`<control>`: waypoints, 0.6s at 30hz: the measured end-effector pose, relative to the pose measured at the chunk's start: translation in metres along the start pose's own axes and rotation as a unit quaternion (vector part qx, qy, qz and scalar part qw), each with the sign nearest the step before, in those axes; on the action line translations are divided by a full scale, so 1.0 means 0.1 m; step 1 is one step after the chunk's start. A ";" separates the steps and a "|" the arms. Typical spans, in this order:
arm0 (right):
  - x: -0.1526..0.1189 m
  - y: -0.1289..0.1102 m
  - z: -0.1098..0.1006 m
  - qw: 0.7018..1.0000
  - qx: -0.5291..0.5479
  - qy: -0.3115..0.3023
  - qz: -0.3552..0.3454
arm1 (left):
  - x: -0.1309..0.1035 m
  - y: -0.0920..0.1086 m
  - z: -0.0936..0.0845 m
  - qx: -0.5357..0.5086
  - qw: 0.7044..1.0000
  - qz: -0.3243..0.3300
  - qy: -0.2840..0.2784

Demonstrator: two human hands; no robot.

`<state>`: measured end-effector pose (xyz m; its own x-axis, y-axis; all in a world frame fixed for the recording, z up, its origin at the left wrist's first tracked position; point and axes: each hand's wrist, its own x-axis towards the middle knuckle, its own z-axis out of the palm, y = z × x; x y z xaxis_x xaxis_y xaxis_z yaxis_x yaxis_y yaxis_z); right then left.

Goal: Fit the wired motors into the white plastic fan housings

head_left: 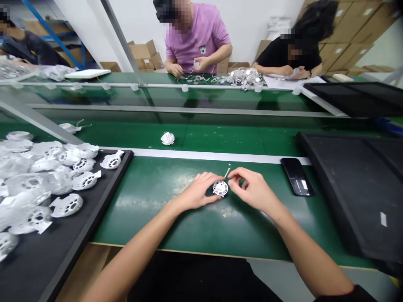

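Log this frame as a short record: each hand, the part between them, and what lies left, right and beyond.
Left hand: thumb and fingers around the part's edge
Right hand: beside the part, fingers curled; grip unclear
Part: round white slotted plastic piece, on green worktable
Left: black tray with piled white plastic housings
Right: black smartphone, another black tray
Beyond: single white piece; co-workers handling parts

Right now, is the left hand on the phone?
No, the left hand holds the round white part; the phone lies apart.
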<state>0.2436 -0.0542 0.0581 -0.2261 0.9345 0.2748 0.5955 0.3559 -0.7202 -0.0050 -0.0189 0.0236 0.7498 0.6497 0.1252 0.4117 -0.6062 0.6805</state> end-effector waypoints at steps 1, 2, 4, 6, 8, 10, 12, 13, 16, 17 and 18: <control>0.00 0.02 0.05 1.000 0.007 -0.026 0.014 | 0.02 0.00 0.05 0.001 1.000 -0.011 0.001; -0.01 0.04 0.10 0.998 0.016 -0.050 0.023 | 0.04 -0.01 0.08 0.005 1.000 -0.022 0.009; -0.01 0.07 0.20 0.996 0.037 -0.080 0.033 | 0.05 -0.04 0.13 0.020 0.999 -0.041 0.029; -0.02 0.10 0.30 0.994 0.051 -0.082 0.042 | 0.03 -0.06 0.15 0.035 0.997 -0.051 0.046; -0.02 0.13 0.36 0.995 0.060 -0.069 0.050 | 0.00 -0.06 0.17 0.047 0.996 -0.053 0.055; -0.03 0.15 0.41 0.995 0.068 -0.062 0.050 | -0.02 -0.08 0.17 0.058 0.995 -0.054 0.065; -0.03 0.18 0.45 0.995 0.072 -0.058 0.036 | -0.03 -0.09 0.17 0.067 0.993 -0.058 0.075; -0.03 0.19 0.47 0.996 0.068 -0.056 0.025 | -0.03 -0.10 0.17 0.072 0.992 -0.061 0.081; -0.05 0.23 0.53 0.999 0.018 -0.025 -0.013 | -0.03 -0.08 0.21 0.092 0.989 -0.070 0.093; -0.06 0.24 0.55 1.000 -0.007 -0.009 -0.028 | -0.04 -0.05 0.23 0.102 0.987 -0.075 0.096; -0.08 0.25 0.57 0.998 -0.032 0.009 -0.044 | -0.05 -0.02 0.24 0.111 0.986 -0.080 0.100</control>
<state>0.2164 -0.0522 0.0016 -0.2665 0.8991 0.3474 0.6217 0.4357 -0.6508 0.0032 -0.0317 0.0043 0.5591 0.8085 0.1840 0.6357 -0.5604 0.5308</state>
